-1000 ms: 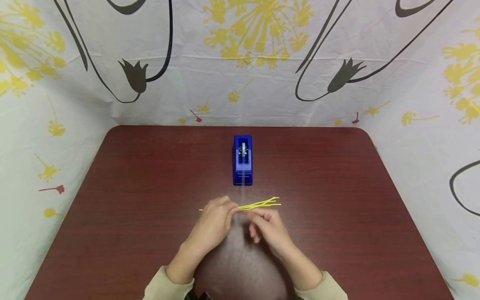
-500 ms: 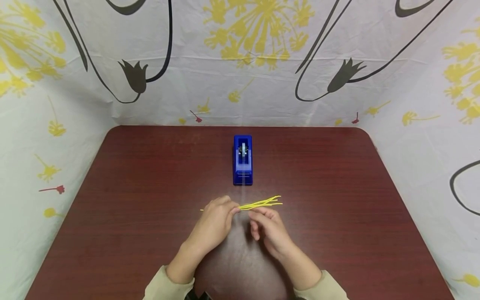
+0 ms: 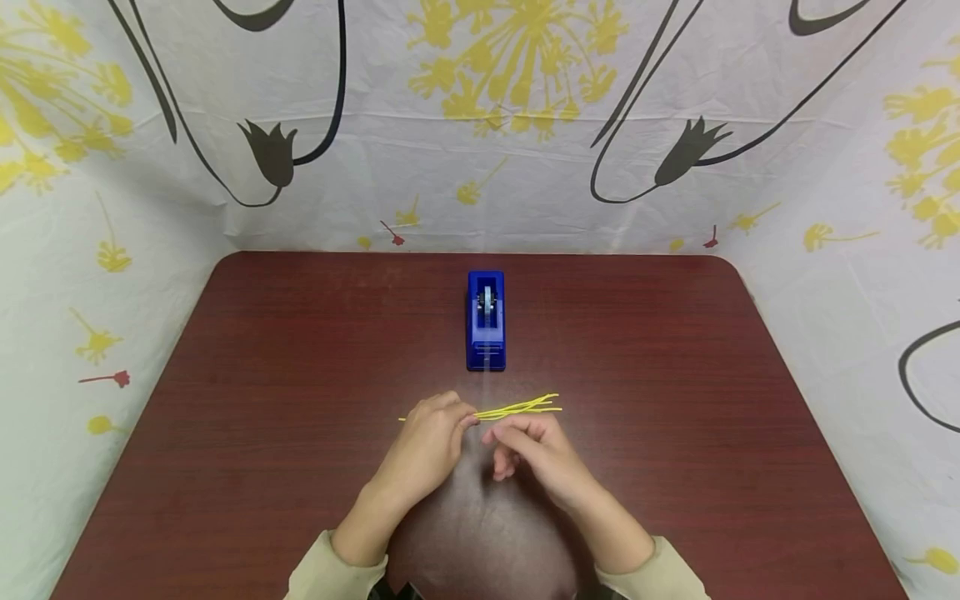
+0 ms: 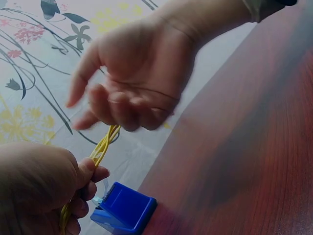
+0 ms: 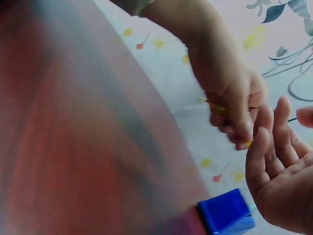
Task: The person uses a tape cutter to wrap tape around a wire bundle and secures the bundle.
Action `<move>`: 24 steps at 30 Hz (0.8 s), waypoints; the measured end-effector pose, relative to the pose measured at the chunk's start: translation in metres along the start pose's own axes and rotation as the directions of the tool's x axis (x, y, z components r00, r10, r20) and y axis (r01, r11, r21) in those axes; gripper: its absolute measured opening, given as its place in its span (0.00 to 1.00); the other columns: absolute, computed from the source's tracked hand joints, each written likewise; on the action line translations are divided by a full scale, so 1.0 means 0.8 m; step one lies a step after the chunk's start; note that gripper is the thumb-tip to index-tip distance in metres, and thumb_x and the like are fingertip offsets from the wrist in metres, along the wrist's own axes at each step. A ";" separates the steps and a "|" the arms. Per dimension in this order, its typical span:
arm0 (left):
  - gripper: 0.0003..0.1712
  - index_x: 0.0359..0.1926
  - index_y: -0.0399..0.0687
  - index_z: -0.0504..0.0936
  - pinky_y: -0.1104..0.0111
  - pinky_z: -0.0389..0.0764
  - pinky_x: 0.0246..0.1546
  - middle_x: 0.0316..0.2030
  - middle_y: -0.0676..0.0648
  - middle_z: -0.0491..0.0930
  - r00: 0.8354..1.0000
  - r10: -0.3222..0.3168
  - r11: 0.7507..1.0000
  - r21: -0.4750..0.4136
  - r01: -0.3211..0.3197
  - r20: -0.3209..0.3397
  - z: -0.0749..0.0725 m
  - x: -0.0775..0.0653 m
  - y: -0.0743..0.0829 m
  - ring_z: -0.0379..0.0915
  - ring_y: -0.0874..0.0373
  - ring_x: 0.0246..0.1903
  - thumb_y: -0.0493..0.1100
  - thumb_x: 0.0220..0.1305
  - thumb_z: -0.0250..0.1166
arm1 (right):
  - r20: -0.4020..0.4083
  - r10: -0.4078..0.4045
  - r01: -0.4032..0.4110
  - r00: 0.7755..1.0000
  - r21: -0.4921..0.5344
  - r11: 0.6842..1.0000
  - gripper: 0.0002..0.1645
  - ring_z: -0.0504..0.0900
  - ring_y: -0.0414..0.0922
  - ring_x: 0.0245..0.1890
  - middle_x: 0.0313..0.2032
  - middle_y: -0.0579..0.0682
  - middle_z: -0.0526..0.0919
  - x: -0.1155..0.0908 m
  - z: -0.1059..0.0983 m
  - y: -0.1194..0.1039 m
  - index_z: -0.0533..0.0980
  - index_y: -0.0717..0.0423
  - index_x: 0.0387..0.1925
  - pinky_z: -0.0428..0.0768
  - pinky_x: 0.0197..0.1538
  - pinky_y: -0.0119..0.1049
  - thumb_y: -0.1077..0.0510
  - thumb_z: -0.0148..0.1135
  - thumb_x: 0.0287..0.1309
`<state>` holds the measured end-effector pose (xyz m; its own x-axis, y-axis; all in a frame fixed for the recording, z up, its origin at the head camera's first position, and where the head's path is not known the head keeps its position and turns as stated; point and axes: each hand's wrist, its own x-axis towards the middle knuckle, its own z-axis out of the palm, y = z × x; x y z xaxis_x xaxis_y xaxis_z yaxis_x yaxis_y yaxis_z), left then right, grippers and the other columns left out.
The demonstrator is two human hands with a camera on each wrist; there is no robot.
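A bundle of thin yellow strands [image 3: 525, 407] lies across the dark red table [image 3: 262, 375], fanning out to the right. My left hand [image 3: 463, 419] pinches the bundle near its left part; the left wrist view shows the strands [image 4: 101, 147] running up out of that fist [image 4: 44, 186]. My right hand [image 3: 510, 439] hovers just below the strands with loosely curled fingers and holds nothing. Its relaxed fingers [image 5: 274, 147] show in the right wrist view, a little apart from the left hand [image 5: 230, 103].
A blue tape dispenser [image 3: 486, 321] stands on the table just beyond the hands, end-on to me. It also appears as a blue block [image 4: 124, 208] in the left wrist view. A white flowered cloth [image 3: 480, 125] walls the table on three sides.
My right hand has drawn back a little from the strands toward me, and its fingers no longer touch them. The left hand and the bundle stay in place.
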<state>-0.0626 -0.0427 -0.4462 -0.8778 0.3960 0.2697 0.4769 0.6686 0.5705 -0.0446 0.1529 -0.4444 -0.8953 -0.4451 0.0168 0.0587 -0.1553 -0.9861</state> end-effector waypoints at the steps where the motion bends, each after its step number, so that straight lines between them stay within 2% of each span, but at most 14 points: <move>1: 0.04 0.36 0.45 0.89 0.64 0.74 0.35 0.24 0.58 0.71 1.000 -0.001 1.000 0.004 0.001 0.001 0.000 0.000 0.000 0.66 0.63 0.25 0.37 0.67 0.68 | 0.007 -0.025 0.026 1.000 -0.010 1.000 0.18 0.80 0.38 0.20 0.18 0.46 0.80 0.000 -0.001 -0.004 0.74 0.85 0.39 0.81 0.26 0.36 0.65 0.51 0.72; 4: 0.04 0.36 0.45 0.89 0.64 0.74 0.34 0.24 0.58 0.71 1.000 0.002 1.000 0.012 -0.002 -0.001 0.002 0.001 -0.001 0.66 0.63 0.25 0.37 0.66 0.68 | -0.017 -0.106 0.105 0.994 -0.066 0.992 0.14 0.82 0.38 0.22 0.19 0.54 0.81 0.002 -0.005 -0.014 0.76 0.82 0.40 0.83 0.28 0.37 0.68 0.52 0.71; 6: 0.04 0.36 0.45 0.89 0.64 0.74 0.35 0.24 0.58 0.71 1.000 0.007 1.000 0.015 -0.007 -0.003 0.002 0.001 -0.001 0.67 0.62 0.25 0.38 0.67 0.68 | -0.066 -0.187 0.176 0.980 -0.152 0.973 0.10 0.84 0.38 0.24 0.21 0.59 0.82 0.003 -0.007 -0.019 0.78 0.79 0.40 0.84 0.30 0.36 0.71 0.54 0.69; 9: 0.04 0.37 0.45 0.89 0.64 0.73 0.35 0.25 0.58 0.72 1.000 0.020 0.999 0.026 -0.020 -0.001 0.003 0.001 -0.001 0.69 0.61 0.26 0.38 0.66 0.68 | -0.130 -0.305 0.258 0.943 -0.290 0.921 0.06 0.87 0.40 0.31 0.28 0.63 0.85 0.007 -0.010 -0.023 0.80 0.76 0.40 0.85 0.36 0.34 0.75 0.58 0.65; 12: 0.04 0.36 0.45 0.89 0.64 0.73 0.35 0.25 0.57 0.73 0.999 0.038 0.999 0.036 -0.038 0.007 0.003 0.001 0.000 0.70 0.61 0.27 0.38 0.67 0.68 | -0.142 -0.388 0.291 0.911 -0.445 0.847 0.08 0.88 0.44 0.39 0.36 0.60 0.88 0.009 -0.013 -0.024 0.83 0.69 0.42 0.85 0.41 0.33 0.75 0.62 0.62; 14: 0.04 0.36 0.45 0.89 0.65 0.73 0.35 0.26 0.57 0.74 0.999 0.051 0.998 0.040 -0.051 0.008 0.003 0.001 0.000 0.70 0.61 0.27 0.38 0.67 0.68 | -0.118 -0.425 0.300 0.898 -0.543 0.785 0.10 0.87 0.45 0.41 0.40 0.57 0.88 0.011 -0.015 -0.023 0.85 0.66 0.43 0.84 0.42 0.32 0.73 0.64 0.61; 18: 0.04 0.36 0.44 0.89 0.65 0.72 0.33 0.26 0.56 0.74 0.997 0.080 0.996 0.050 -0.080 -0.005 0.004 0.000 -0.001 0.71 0.60 0.27 0.38 0.67 0.68 | -0.020 -0.478 0.324 0.878 -0.712 0.624 0.12 0.88 0.45 0.40 0.41 0.54 0.88 0.016 -0.020 -0.020 0.85 0.64 0.45 0.84 0.41 0.31 0.70 0.67 0.59; 21: 0.04 0.36 0.44 0.89 0.66 0.70 0.32 0.26 0.55 0.74 0.995 0.100 0.993 0.059 -0.098 -0.021 0.004 0.000 -0.001 0.71 0.60 0.27 0.38 0.66 0.68 | 0.057 -0.464 0.316 0.884 -0.804 0.504 0.10 0.88 0.46 0.40 0.41 0.54 0.88 0.018 -0.023 -0.019 0.85 0.65 0.44 0.85 0.41 0.34 0.68 0.68 0.60; 24: 0.03 0.37 0.44 0.89 0.66 0.69 0.32 0.27 0.55 0.74 0.992 0.117 0.991 0.067 -0.113 -0.047 0.004 0.000 -0.001 0.71 0.59 0.27 0.38 0.66 0.68 | 0.131 -0.388 0.278 0.912 -0.893 0.354 0.07 0.87 0.45 0.39 0.38 0.52 0.88 0.020 -0.025 -0.023 0.85 0.62 0.42 0.84 0.46 0.41 0.65 0.68 0.62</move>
<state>-0.0627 -0.0411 -0.4494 -0.8173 0.4412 0.3706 0.5753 0.6601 0.4830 -0.0685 0.1664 -0.4289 -0.7819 -0.4609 0.4197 -0.6227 0.6088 -0.4915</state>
